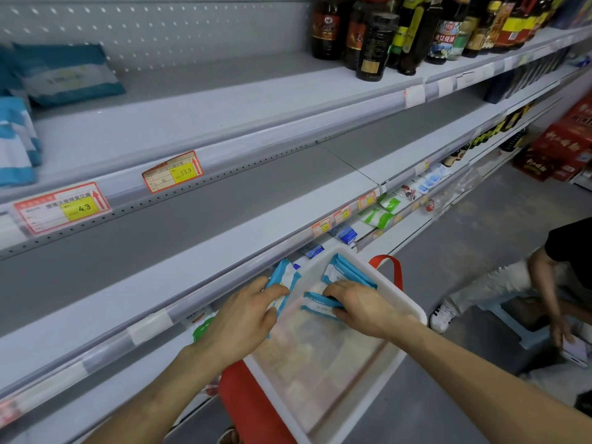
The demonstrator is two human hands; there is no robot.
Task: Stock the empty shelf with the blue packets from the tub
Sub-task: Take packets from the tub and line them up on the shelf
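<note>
Both hands are at the far end of a white tub [413, 304] that sits low in front of the shelving, with a red handle [394, 270] showing past its far rim. The left hand [243, 318] grips one blue packet [283, 278], fingers curled round it, holding it above the tub's left rim, just beside the front edge of the middle shelf [179, 277]. The right hand [362, 306] is inside the tub, its fingers closed on a second packet [317, 305] that lies flat on the bottom. Just beyond that hand more blue packets [347, 273] lean against the tub's far wall.

On the upper shelf [198, 113], at the far left, blue stocked packets [69, 73] are in place (blurred, so their print cannot be read). Red and yellow price tags [173, 171] hang on that shelf's front rail. Dark bottles [374, 43] stand further right. At the right edge another person [544, 270] crouches on the floor.
</note>
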